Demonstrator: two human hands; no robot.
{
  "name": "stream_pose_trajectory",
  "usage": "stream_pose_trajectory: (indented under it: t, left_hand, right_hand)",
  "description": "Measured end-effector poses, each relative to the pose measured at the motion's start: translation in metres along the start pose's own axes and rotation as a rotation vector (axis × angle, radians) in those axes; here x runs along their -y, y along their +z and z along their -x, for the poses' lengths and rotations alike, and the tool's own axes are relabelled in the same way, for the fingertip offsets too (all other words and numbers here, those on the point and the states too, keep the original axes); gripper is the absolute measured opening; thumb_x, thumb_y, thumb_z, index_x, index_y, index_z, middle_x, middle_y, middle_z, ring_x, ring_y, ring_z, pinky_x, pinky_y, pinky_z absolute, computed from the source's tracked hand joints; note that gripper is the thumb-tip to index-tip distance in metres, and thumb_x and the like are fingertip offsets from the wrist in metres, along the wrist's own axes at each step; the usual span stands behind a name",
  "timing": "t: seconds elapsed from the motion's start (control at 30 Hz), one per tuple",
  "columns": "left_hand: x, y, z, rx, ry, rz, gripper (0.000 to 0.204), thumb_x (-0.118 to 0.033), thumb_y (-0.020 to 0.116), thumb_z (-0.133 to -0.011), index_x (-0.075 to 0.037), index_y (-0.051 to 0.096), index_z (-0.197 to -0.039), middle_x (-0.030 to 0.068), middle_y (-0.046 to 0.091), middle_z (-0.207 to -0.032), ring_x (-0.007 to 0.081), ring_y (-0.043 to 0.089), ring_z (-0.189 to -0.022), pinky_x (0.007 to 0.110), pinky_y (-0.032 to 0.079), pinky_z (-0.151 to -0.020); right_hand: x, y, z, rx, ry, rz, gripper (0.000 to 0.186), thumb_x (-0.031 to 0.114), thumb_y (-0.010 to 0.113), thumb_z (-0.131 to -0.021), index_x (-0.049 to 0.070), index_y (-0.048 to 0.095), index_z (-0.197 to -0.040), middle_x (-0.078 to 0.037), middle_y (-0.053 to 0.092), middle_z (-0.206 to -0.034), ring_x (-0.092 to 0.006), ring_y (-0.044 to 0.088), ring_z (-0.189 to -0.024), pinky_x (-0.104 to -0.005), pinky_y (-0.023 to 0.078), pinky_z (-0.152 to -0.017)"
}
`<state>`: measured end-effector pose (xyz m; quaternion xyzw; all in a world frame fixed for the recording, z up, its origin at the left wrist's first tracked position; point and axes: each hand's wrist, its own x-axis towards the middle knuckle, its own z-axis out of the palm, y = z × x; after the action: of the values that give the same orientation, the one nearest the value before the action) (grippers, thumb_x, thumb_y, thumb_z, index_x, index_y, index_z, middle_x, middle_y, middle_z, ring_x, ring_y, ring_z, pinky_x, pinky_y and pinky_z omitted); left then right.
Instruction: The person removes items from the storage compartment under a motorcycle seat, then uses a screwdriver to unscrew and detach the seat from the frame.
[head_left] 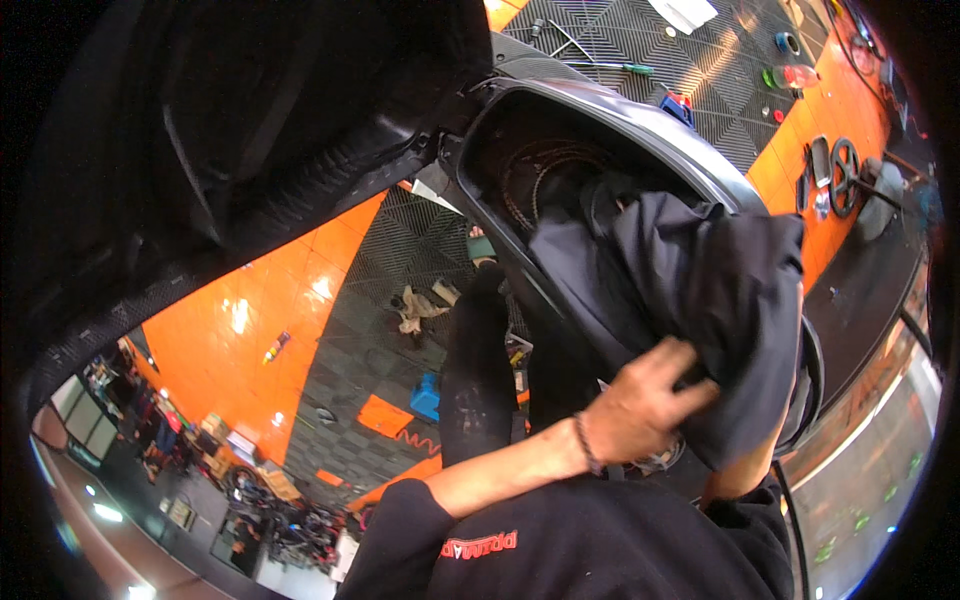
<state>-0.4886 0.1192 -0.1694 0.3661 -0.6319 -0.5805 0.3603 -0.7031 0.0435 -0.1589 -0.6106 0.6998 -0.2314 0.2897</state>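
A large piece of black cloth lies bunched over the near end of an underseat storage compartment in a grey scooter. My left hand, slightly blurred, is at the cloth's near left side. Its thumb and a finger are apart, with dark fabric behind the gap. My right forearm runs up under the cloth, which hides nearly all of my right hand; a small patch of skin shows at the cloth's far edge. A brown, looped cord-like thing lies inside the compartment.
The raised black seat fills the upper left. Beyond the scooter, a green-handled screwdriver, a bottle and a blue tape roll lie on the floor. Near my leg are a blue object and crumpled beige gloves or rags.
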Motion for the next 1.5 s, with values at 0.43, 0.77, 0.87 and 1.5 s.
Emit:
stream_pose_trajectory:
  t: [0.43, 0.77, 0.87, 1.5]
  left_hand:
    - [0.010, -0.056, 0.003, -0.321, -0.480, -0.380, 0.103, -0.021, 0.089, -0.063, 0.015, 0.036, -0.144, 0.0385, 0.028, -0.151, 0.0548, 0.030, -0.146, 0.053, 0.037, -0.118]
    - [0.075, 0.004, 0.029, -0.162, -0.346, 0.130, 0.066, -0.003, 0.072, -0.077, 0.000, 0.052, -0.140, 0.0305, 0.048, -0.139, 0.0499, 0.048, -0.127, 0.048, 0.045, -0.110]
    - [0.079, 0.014, 0.019, -0.098, -0.197, 0.205, 0.065, -0.007, 0.074, -0.081, -0.001, 0.051, -0.142, 0.0268, 0.048, -0.140, 0.0461, 0.049, -0.128, 0.046, 0.043, -0.111]
    - [0.082, -0.056, -0.052, 0.350, -0.627, -0.375, 0.122, -0.020, 0.089, -0.064, -0.031, 0.020, -0.164, 0.0400, -0.005, -0.164, 0.0623, 0.009, -0.151, 0.061, 0.022, -0.125]
  right_hand:
    - [0.018, 0.034, 0.015, 0.816, -0.226, 0.363, 0.032, 0.003, 0.063, -0.081, -0.004, 0.067, -0.113, -0.031, 0.066, -0.122, -0.0463, 0.068, -0.101, -0.0469, 0.056, -0.089]
    - [0.036, 0.025, 0.001, -0.076, -0.172, 0.115, 0.048, 0.020, 0.070, -0.091, -0.004, 0.063, -0.131, -0.016, 0.067, -0.133, -0.0266, 0.061, -0.127, -0.0401, 0.043, -0.114]
    - [0.034, 0.008, 0.011, -0.351, -0.254, 0.073, 0.062, 0.028, 0.082, -0.085, -0.007, 0.060, -0.131, -0.021, 0.067, -0.129, -0.0318, 0.062, -0.125, -0.0432, 0.047, -0.111]
    - [0.032, 0.046, -0.027, 1.101, -0.148, 0.364, 0.036, 0.013, 0.076, -0.072, -0.002, 0.069, -0.105, -0.022, 0.068, -0.100, -0.0422, 0.069, -0.095, -0.0480, 0.056, -0.087]
